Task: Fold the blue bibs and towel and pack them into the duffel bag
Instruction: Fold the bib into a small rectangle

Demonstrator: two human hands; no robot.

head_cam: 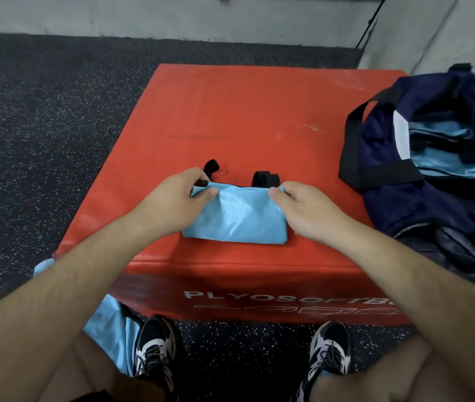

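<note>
A light blue bib [239, 216], folded into a small rectangle, lies on the red plyo box [230, 111] near its front edge. Two black straps [265, 178] stick out from its far side. My left hand [178, 198] pinches the bib's upper left corner and my right hand [308, 207] pinches its upper right corner. At the right stands the navy duffel bag [422, 198], open, with light blue cloth [445, 146] inside. More light blue fabric [111, 329] hangs over my left knee, partly hidden by my arm.
The box's top is bare red vinyl beyond the bib. Dark speckled rubber floor [42, 140] surrounds the box, with a grey wall [172, 15] behind. My two shoes [155, 346] rest on the floor in front of the box.
</note>
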